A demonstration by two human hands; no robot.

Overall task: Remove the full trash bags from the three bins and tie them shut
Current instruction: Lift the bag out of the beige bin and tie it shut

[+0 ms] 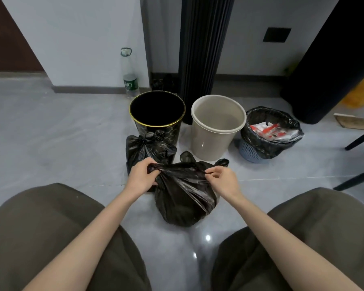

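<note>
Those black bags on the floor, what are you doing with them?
A person is tying a full black plastic trash bag shut on the grey floor, the left hand and right hand each pinching a flap. Another black bag, already knotted, sits beside it. The black gold-rimmed bin and beige plastic bin are empty. The blue mesh basket still holds its full bag.

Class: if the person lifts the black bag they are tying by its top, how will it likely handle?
The bag looks thin and creased, so it would probably sag and swing. Its rounded bulge suggests some weight. Both hands, left and right, pinch stretched film that may tear if jerked.
</note>
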